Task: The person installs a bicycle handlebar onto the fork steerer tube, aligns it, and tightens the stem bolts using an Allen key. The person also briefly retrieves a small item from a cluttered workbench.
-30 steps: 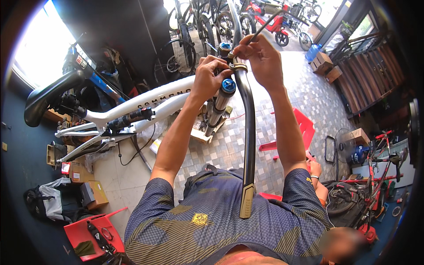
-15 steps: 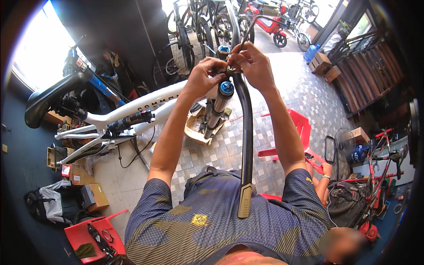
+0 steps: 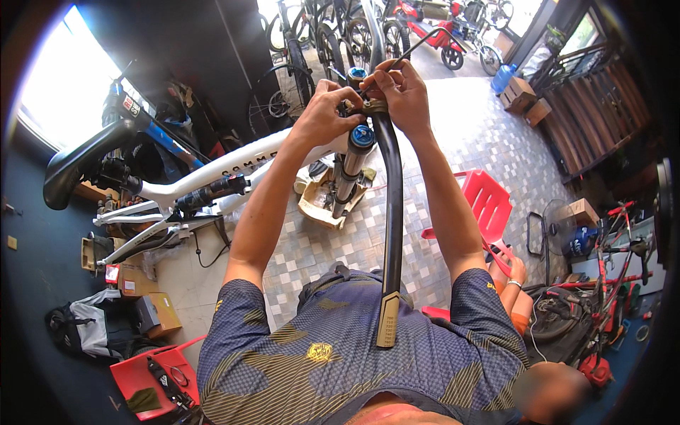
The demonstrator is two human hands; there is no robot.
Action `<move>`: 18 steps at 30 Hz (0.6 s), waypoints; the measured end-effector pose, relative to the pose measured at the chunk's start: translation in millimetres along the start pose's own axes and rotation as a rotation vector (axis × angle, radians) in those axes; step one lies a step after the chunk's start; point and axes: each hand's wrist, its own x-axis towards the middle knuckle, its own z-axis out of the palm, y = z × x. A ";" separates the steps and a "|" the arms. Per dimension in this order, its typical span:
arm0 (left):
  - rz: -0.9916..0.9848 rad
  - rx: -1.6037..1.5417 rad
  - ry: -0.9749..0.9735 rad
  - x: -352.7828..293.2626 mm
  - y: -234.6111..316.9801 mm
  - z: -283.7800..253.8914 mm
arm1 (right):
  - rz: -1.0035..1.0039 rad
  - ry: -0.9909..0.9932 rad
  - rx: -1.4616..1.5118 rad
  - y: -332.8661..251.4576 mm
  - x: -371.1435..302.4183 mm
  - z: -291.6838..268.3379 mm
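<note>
A black handlebar (image 3: pixel 392 205) runs toward me from a stem (image 3: pixel 372 106) on a white bicycle frame (image 3: pixel 212 173). The fork beneath carries two blue caps, the nearer blue cap (image 3: pixel 363 134) just below the stem. My left hand (image 3: pixel 324 113) is closed, thumb and bent fingers pinching the stem's left side; its fingertips are partly hidden. Just right of it, my right hand (image 3: pixel 402 92) grips a long dark hex key (image 3: pixel 423 40). The key's bent end sticks out up and right, while its other end reaches toward the stem.
A cardboard box (image 3: pixel 327 212) sits below the fork. Right of my forearm stands a red plastic chair (image 3: pixel 487 205), beside a seated person (image 3: pixel 520 273). Several bicycles (image 3: pixel 290 49) fill the back. A red chair with tools (image 3: pixel 152 382) is at lower left.
The hex key has swung clockwise, its outer end now farther right and lower. My right hand has turned with it, while my left hand stays at the stem. The view has shifted slightly.
</note>
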 end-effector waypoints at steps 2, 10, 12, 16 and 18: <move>0.050 0.009 0.026 -1.3 -4.3 1.2 | -0.004 0.015 0.001 3.7 -2.3 1.1; 0.003 -0.018 -0.254 14.5 5.2 -16.1 | -0.030 0.100 0.170 9.6 -10.2 3.8; 0.010 -0.059 -0.248 13.8 -1.5 -15.0 | -0.036 0.095 0.188 12.2 -9.7 3.8; 0.064 -0.025 -0.263 12.2 -1.7 -13.0 | -0.038 0.103 0.163 12.2 -10.6 4.3; 0.124 -0.043 -0.236 10.2 -2.5 -12.3 | -0.040 0.103 0.161 12.4 -10.7 5.3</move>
